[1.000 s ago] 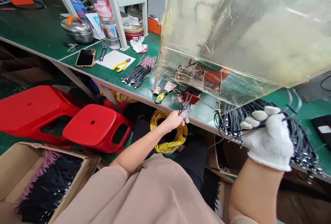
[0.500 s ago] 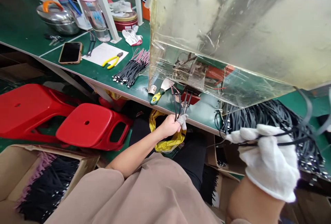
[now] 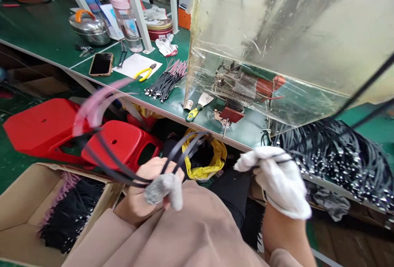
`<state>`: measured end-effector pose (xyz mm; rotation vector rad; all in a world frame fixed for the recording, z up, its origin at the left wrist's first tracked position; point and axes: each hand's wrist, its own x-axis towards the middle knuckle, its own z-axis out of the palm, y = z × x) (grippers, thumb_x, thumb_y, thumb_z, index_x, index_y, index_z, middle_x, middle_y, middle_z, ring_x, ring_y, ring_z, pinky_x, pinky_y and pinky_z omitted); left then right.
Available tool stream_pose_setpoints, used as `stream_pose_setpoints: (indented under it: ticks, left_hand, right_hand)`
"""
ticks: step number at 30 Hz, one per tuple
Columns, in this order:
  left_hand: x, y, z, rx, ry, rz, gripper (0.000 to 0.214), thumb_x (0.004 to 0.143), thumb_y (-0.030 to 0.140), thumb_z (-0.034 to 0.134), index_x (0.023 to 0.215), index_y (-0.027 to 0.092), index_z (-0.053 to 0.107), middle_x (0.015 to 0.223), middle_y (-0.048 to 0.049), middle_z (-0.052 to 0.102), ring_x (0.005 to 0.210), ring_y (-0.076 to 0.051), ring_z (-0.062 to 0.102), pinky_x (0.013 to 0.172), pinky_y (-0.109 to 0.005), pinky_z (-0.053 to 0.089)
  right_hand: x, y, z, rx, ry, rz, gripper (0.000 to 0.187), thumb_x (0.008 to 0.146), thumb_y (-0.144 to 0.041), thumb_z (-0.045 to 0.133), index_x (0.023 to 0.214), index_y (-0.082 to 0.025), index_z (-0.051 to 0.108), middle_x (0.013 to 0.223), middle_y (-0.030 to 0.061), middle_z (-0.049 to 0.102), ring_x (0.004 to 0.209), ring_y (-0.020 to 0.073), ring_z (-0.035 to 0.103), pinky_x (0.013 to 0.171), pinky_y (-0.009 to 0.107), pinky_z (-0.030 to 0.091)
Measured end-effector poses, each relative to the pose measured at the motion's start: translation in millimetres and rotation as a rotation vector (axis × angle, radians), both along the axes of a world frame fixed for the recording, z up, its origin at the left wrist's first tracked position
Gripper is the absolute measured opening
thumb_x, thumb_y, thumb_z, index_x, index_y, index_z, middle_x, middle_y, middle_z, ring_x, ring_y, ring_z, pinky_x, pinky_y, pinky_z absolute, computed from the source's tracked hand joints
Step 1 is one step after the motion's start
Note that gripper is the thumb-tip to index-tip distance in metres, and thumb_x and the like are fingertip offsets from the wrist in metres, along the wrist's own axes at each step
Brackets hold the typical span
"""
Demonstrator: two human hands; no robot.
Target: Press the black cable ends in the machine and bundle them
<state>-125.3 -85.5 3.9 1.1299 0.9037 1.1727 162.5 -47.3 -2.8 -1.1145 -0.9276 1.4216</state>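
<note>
A long green counter (image 3: 250,133) runs in front of the person's fingers. A big, cloudy see-through cover (image 3: 292,33) is past the right fingers. A heap of black cords (image 3: 344,156) lies right of them. The white-gloved right hand (image 3: 273,176) pinches thin dark strips (image 3: 366,90) that reach up and right. The left hand (image 3: 160,189) has its fingers curled tight on a few bent black cords (image 3: 113,156), with blurry pink ends (image 3: 97,102) up and left of those fingers.

The left hand (image 3: 158,187) curls closed; the gloved right hand (image 3: 275,176) seems pinched.
</note>
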Motion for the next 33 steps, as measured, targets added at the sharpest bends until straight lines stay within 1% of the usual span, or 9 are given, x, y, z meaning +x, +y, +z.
stream_pose_setpoints:
  ticks: [3, 6, 8, 10, 14, 17, 20, 25, 33]
  left_hand:
    - [-18.0, -1.6, 4.8, -0.002, 0.023, 0.02, 0.053, 0.077, 0.067, 0.072, 0.048, 0.023, 0.07, 0.044, -0.0098, 0.061, 0.032, -0.018, 0.052, 0.028, -0.028, 0.037]
    - [-12.7, 7.5, 0.3, -0.011, -0.007, 0.241, 0.054, 0.071, 0.07, 0.075, 0.044, 0.024, 0.067, 0.03, -0.0028, 0.045, 0.026, -0.015, 0.043, 0.027, -0.026, 0.033]
    - [-3.4, 13.5, -5.5, -0.022, -0.028, 0.354, 0.057, 0.067, 0.072, 0.077, 0.042, 0.023, 0.063, 0.029, -0.0011, 0.042, 0.025, -0.013, 0.04, 0.027, -0.024, 0.029]
    - [4.7, 18.6, -12.5, -0.049, -0.027, 0.346, 0.058, 0.066, 0.072, 0.078, 0.043, 0.021, 0.063, 0.031, -0.0014, 0.044, 0.028, -0.013, 0.042, 0.028, -0.023, 0.029]
    - [13.8, 27.1, -26.9, -0.077, -0.049, 0.314, 0.056, 0.073, 0.07, 0.075, 0.053, 0.018, 0.066, 0.039, -0.0028, 0.052, 0.03, -0.011, 0.042, 0.03, -0.021, 0.027]
    - [17.5, 31.2, -33.3, -0.084, -0.051, 0.27, 0.057, 0.075, 0.07, 0.073, 0.055, 0.017, 0.066, 0.044, -0.0046, 0.058, 0.031, -0.009, 0.042, 0.031, -0.02, 0.024]
    - [19.1, 31.5, -34.2, -0.094, -0.063, 0.244, 0.057, 0.076, 0.069, 0.073, 0.055, 0.016, 0.067, 0.042, -0.004, 0.056, 0.031, -0.008, 0.041, 0.031, -0.019, 0.024]
    - [17.6, 29.4, -32.6, -0.097, -0.094, 0.21, 0.055, 0.078, 0.066, 0.073, 0.056, 0.015, 0.069, 0.042, -0.0047, 0.056, 0.031, -0.007, 0.042, 0.032, -0.017, 0.024]
    - [15.3, 26.0, -38.9, -0.095, -0.118, 0.171, 0.052, 0.084, 0.062, 0.071, 0.059, 0.015, 0.068, 0.043, -0.0034, 0.057, 0.032, -0.007, 0.043, 0.033, -0.017, 0.025]
  right_hand:
    - [-24.6, 12.7, -44.4, -0.216, 0.185, 0.19, 0.039, 0.077, -0.045, 0.085, 0.103, -0.024, 0.066, 0.082, 0.0043, 0.073, 0.066, 0.018, 0.069, 0.067, 0.038, 0.062]
    - [-40.4, 12.2, -87.5, -0.413, 0.268, 0.212, 0.048, 0.071, -0.043, 0.09, 0.105, -0.02, 0.064, 0.083, 0.0051, 0.073, 0.066, 0.0168, 0.069, 0.062, 0.033, 0.062]
    - [-43.5, 10.1, -99.9, -0.446, 0.302, 0.221, 0.048, 0.073, -0.042, 0.089, 0.106, -0.02, 0.063, 0.084, 0.005, 0.072, 0.067, 0.0168, 0.069, 0.062, 0.033, 0.063]
    - [-43.7, 15.6, -95.9, -0.409, 0.32, 0.245, 0.047, 0.074, -0.041, 0.088, 0.108, -0.02, 0.063, 0.085, 0.0051, 0.072, 0.068, 0.017, 0.069, 0.064, 0.034, 0.063]
    - [-46.1, 57.1, -62.1, -0.274, 0.37, 0.269, 0.041, 0.075, -0.034, 0.087, 0.104, -0.019, 0.063, 0.085, 0.002, 0.069, 0.067, 0.0136, 0.065, 0.064, 0.03, 0.063]
    - [-51.2, 94.8, -41.9, -0.216, 0.426, 0.224, 0.025, 0.083, -0.027, 0.079, 0.099, -0.018, 0.063, 0.082, -0.0004, 0.066, 0.065, 0.0106, 0.062, 0.062, 0.025, 0.062]
    - [-55.5, 118.0, -35.4, -0.215, 0.473, 0.201, 0.005, 0.093, -0.02, 0.064, 0.096, -0.02, 0.061, 0.081, -0.0018, 0.065, 0.063, 0.0082, 0.06, 0.061, 0.02, 0.061]
    - [-56.2, 129.8, -34.8, -0.252, 0.496, 0.199, 0.005, 0.094, -0.016, 0.06, 0.096, -0.02, 0.057, 0.079, -0.0031, 0.065, 0.062, 0.0065, 0.06, 0.061, 0.018, 0.062]
    - [-54.5, 135.9, -25.4, -0.41, 0.478, 0.056, 0.017, 0.102, -0.016, 0.043, 0.106, -0.017, 0.059, 0.084, 0.0028, 0.073, 0.065, 0.0115, 0.069, 0.057, 0.022, 0.064]
